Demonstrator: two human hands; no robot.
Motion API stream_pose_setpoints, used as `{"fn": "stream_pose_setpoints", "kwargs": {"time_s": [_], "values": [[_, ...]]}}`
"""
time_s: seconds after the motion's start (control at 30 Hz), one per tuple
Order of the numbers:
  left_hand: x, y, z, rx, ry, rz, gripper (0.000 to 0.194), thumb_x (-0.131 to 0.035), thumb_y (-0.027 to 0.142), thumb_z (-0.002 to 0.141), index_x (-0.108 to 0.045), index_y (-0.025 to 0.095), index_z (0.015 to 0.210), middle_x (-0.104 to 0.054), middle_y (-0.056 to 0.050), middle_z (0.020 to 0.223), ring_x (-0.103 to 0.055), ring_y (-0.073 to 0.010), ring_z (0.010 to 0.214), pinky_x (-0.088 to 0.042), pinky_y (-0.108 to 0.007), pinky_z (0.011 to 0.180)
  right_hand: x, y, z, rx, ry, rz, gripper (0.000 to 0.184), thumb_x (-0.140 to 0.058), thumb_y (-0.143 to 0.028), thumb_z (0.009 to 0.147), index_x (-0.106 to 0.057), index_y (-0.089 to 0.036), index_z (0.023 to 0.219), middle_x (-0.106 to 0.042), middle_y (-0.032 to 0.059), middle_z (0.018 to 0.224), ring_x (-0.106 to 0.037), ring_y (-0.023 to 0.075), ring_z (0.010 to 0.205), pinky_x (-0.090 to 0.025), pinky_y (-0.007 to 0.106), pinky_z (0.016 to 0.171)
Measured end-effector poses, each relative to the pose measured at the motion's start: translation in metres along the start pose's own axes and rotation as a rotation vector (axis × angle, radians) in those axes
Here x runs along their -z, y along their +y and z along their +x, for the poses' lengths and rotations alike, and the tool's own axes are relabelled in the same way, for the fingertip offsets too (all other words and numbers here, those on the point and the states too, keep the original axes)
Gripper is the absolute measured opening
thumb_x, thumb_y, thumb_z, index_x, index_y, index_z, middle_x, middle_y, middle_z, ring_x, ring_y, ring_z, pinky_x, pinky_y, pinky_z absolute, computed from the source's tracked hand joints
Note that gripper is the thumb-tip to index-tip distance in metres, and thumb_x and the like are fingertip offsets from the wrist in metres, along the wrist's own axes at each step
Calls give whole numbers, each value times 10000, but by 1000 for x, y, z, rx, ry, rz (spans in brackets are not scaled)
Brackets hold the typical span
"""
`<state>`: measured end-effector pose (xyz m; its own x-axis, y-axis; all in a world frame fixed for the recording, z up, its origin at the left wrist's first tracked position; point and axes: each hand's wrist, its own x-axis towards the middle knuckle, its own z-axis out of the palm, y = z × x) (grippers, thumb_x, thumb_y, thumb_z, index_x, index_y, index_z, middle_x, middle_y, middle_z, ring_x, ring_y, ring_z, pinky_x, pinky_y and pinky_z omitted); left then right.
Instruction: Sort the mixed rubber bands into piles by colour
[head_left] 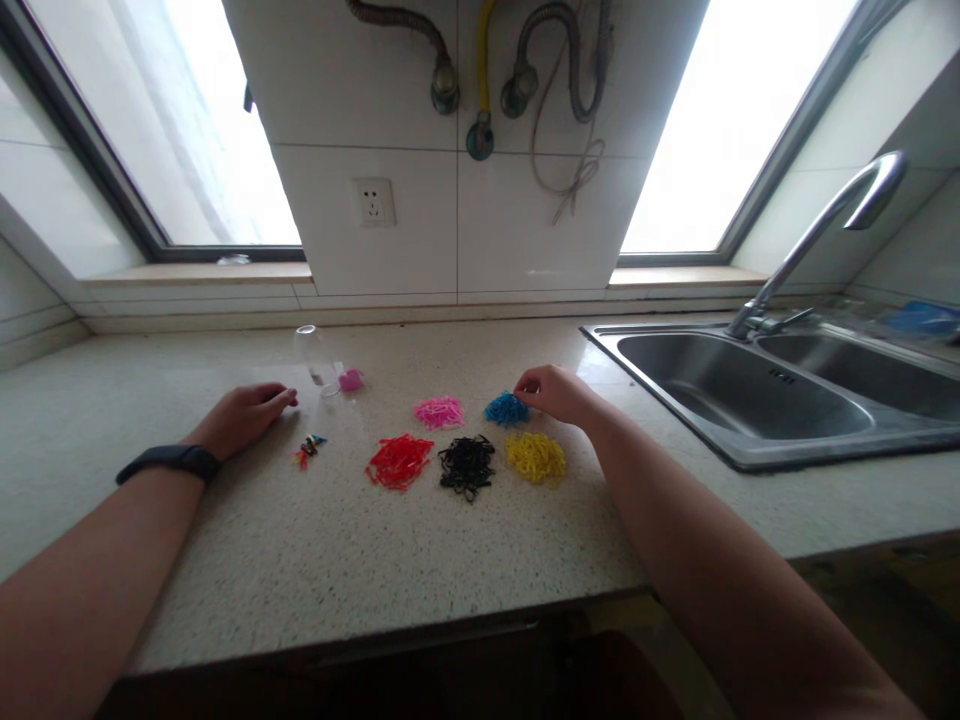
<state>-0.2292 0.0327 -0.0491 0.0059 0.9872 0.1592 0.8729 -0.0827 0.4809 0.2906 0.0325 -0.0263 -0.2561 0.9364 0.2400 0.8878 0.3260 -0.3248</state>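
Note:
My right hand (551, 392) pinches at the right edge of a pile of blue rubber bands (505, 408), fingertips touching it. Palm down on the counter, my left hand (247, 412) has its fingers curled together; anything under them is hidden. Just in front of its wrist lies a small mixed cluster of coloured rubber bands (308, 451). Between the hands are piles of pink rubber bands (439, 412), red rubber bands (400, 462), black rubber bands (466, 466) and yellow rubber bands (536, 458). The bands look thin and small.
Beyond my left hand a clear plastic container (311, 358) lies near a pink piece (350, 380). The speckled counter (360, 580) ends at a front edge below. At right are a steel sink (742, 455) and a faucet (817, 235). A tiled wall stands behind.

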Motion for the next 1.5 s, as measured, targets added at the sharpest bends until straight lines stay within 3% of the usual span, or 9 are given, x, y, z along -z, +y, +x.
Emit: {"fn": "stream_pose_setpoints", "kwargs": {"time_s": [0.4, 0.77, 1.23, 1.37, 1.5], "values": [[0, 3, -1, -9, 9, -14, 511, -463, 620, 826, -693, 171, 906, -545, 13, 587, -518, -173, 589, -375, -258, 571, -3, 3, 2, 8, 41, 86, 264, -579, -394, 846, -763, -205, 831, -734, 47, 765, -618, 150, 650, -408, 264, 586], [2, 11, -6, -63, -40, 26, 486, -440, 593, 846, -696, 181, 878, -589, -1, 621, -552, -179, 616, -385, -266, 592, -8, 27, 12, -90, 90, 200, 283, -578, -402, 833, -753, -181, 852, -703, 35, 663, -620, 158, 604, -428, 268, 584], [39, 57, -15, -115, -400, -229, 413, -630, 540, 784, -706, 185, 979, -665, -33, 781, -552, -147, 674, -426, -257, 592, -5, 40, 17, -151, 66, 170, 318, -557, -447, 819, -747, -193, 837, -702, 38, 682, -608, 171, 614, -428, 298, 608], [45, 57, -15, -151, -537, -115, 382, -704, 513, 722, -723, 183, 912, -640, -9, 733, -516, -134, 653, -398, -249, 598, -6, 44, 18, -153, 58, 176, 322, -557, -463, 817, -746, -203, 823, -708, 39, 694, -607, 174, 617, -422, 300, 597], [40, 51, -13, -201, -598, 1, 371, -732, 495, 695, -746, 194, 911, -655, -4, 745, -535, -142, 689, -396, -253, 641, -6, 46, 19, -148, 61, 181, 325, -563, -474, 812, -749, -207, 811, -705, 38, 689, -600, 170, 601, -419, 299, 584]]}}
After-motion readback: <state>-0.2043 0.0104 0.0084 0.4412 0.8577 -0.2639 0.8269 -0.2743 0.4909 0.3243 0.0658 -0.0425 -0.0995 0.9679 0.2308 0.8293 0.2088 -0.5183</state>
